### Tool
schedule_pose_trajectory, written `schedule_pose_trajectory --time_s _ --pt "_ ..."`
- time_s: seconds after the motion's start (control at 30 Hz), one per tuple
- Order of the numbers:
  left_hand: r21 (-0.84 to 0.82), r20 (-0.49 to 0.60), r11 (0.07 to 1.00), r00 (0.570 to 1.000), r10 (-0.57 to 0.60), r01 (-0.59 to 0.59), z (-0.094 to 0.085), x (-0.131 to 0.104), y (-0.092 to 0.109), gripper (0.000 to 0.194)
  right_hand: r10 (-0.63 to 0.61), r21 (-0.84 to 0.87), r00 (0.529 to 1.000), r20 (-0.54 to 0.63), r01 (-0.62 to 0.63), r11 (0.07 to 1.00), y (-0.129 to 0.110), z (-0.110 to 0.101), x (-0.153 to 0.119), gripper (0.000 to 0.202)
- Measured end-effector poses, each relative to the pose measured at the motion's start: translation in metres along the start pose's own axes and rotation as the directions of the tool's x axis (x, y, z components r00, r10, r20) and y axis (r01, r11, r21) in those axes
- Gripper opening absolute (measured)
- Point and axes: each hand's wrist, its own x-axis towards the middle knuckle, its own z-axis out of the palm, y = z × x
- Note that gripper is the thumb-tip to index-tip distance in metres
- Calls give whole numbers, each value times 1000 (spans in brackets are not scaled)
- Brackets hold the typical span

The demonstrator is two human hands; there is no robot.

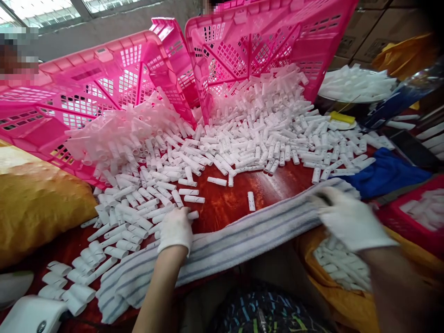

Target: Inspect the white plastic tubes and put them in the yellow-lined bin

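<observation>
In the head view we count one towel (pixel 249 236), three pink crates (pixel 239 16) at the back, and tubes (pixel 243 143) beyond counting on the counter (pixel 225 217). Our left hand (pixel 175 226), palm down, touches tubes; our right hand (pixel 347 215), blurred, is near the towel's end; neither grip can we tell.

The gloved left hand (pixel 176 230) is stretched forward, fingers bent; the gloved right hand (pixel 350 219) is held well apart, blurred.

gloved left hand (pixel 175 230) beside white tubes (pixel 256 134)
</observation>
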Motion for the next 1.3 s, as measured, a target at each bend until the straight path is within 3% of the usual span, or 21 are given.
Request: schedule_pose_trajectory --time_s 0.07,0.13,0.17,0.23,0.27,0.33,0.37,0.43,0.5,0.6,0.7,0.83,0.9,0.97,1.07,1.17,1.23,1.3 --pt "-111 -21 992 998 64 -66 3 7 13 25 129 -267 990 62 -108 958 -25 48 17 30" --pt "-323 -72 940 993 92 -111 6 8 35 24 208 -454 961 184 -105 885 -45 93 33 34" --pt "-467 -90 876 992 88 -120 7 8 46 23 217 -480 947 238 -80 874 -51 109 39 33" --pt "-771 -65 631 997 52 -83 8 5 64 24 186 -434 943 278 -49 900 -54 126 46 24" --pt "-885 -16 465 999 37 -32 7 4 70 27 147 -331 949 278 -49 943 -52 128 46 19" --pt "-984 108 149 993 43 101 5 1 80 43 86 38 972 219 -97 995 -48 123 44 13" --pt "-987 160 22 985 63 159 4 -1 83 49 88 257 980 176 -133 957 -47 118 42 18" --pt "-957 218 -171 971 100 233 1 -5 90 51 159 599 981 111 -194 777 -50 110 37 32" --pt "-922 229 -291 966 120 255 0 -10 99 46 226 750 971 80 -208 628 -55 107 35 41" --pt "-924 206 -301 970 128 236 4 -21 112 42 260 812 966 6 -156 562 -63 109 33 43" --pt "-957 203 -175 964 174 233 10 -33 121 38 255 822 966 -49 -106 559 -66 108 34 39" --pt "-948 263 -95 914 308 304 7 -41 118 43 74 726 993 91 -117 677 -67 97 34 33" --pt "-948 271 -61 892 362 313 1 -41 114 45 -16 655 980 199 -121 746 -68 91 36 34" --pt "-958 269 2 897 352 287 -5 -39 111 44 -58 619 961 271 -127 775 -68 88 38 36" --pt "-947 295 -5 878 378 321 -12 -37 108 46 -93 628 967 236 -79 774 -66 86 39 36" --pt "-871 333 -156 794 510 465 -15 -35 103 49 -183 643 970 158 40 765 -65 83 35 28" --pt "-754 374 -213 672 639 622 -15 -34 100 49 -272 653 954 128 125 747 -65 82 32 21" --pt "-628 398 -202 534 746 751 -15 -34 100 49 -333 657 937 108 184 731 -68 81 29 15"
